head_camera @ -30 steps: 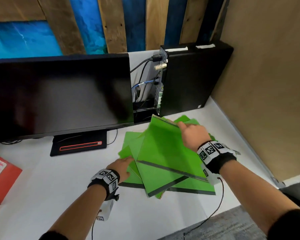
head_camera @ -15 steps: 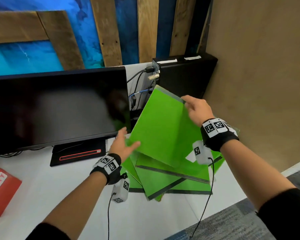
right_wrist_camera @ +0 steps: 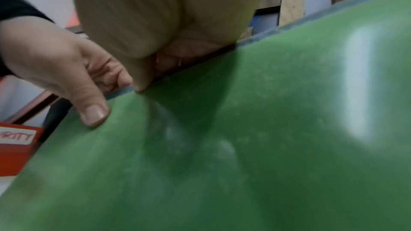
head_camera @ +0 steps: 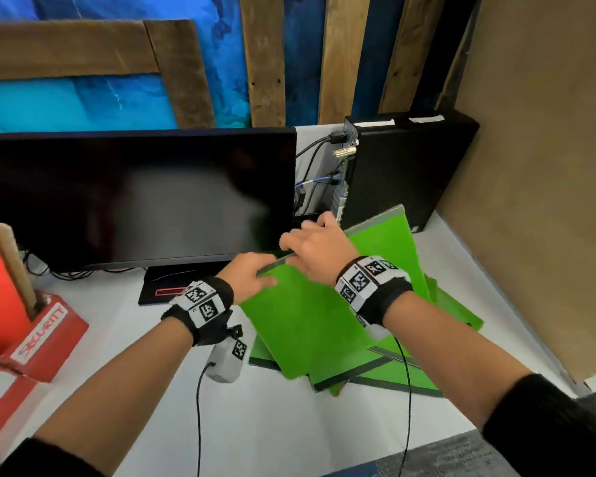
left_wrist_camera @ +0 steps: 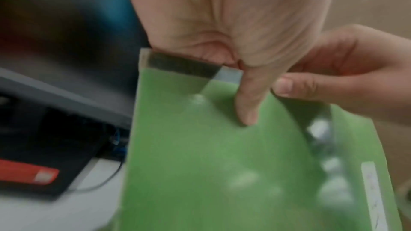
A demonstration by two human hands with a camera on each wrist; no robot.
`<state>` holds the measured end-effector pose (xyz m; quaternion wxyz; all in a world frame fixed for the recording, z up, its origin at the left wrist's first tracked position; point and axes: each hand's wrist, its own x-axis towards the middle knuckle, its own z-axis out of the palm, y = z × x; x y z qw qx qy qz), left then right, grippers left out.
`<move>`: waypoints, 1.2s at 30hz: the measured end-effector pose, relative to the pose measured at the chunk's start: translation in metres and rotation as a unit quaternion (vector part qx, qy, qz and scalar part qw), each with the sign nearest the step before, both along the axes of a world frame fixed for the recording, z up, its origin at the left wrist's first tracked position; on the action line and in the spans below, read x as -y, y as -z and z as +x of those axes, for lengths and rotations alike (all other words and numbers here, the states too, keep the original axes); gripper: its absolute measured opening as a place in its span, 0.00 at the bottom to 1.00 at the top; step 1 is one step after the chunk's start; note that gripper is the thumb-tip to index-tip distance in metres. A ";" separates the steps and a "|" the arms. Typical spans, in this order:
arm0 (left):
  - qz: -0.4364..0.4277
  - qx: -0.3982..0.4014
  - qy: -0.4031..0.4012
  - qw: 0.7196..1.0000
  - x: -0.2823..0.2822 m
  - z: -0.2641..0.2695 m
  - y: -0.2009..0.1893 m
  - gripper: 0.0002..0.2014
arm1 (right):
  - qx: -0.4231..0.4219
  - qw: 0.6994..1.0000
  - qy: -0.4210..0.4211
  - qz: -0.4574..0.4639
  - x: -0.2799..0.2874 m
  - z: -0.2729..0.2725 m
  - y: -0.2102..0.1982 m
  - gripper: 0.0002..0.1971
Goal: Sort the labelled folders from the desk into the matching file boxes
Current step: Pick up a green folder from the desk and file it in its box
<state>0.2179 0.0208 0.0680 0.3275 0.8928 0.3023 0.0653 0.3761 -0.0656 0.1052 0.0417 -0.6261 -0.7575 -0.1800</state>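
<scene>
Green folder [head_camera: 310,315] lifted off the desk [head_camera: 124,380], pinched along its top edge by left hand [head_camera: 246,275] and right hand [head_camera: 319,251].
Sorting looks barely begun: several folders [head_camera: 455,311] lie fanned beneath; a red file box [head_camera: 45,335] waits far left.

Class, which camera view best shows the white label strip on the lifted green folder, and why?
The left wrist view: the label strip runs along the edge of the folder there, though too blurred to read. The head view shows the whole folder with no label visible; the right wrist view shows only its plain green face.
</scene>
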 end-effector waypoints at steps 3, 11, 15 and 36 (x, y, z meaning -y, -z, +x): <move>-0.118 0.067 -0.062 0.989 -0.012 -0.039 0.022 0.13 | -0.054 0.983 0.097 0.144 -0.002 0.010 0.000 0.20; -0.275 0.163 -0.203 0.926 -0.006 -0.115 0.058 0.21 | -0.346 0.879 0.310 -0.107 0.001 0.061 0.000 0.24; -0.305 0.179 -0.232 0.906 -0.004 -0.122 0.066 0.15 | -0.445 0.856 0.242 -0.102 -0.001 0.059 0.005 0.15; -0.276 0.413 -0.375 0.783 -0.039 -0.132 0.025 0.09 | -0.120 0.864 0.302 -0.385 0.029 0.047 0.103 0.42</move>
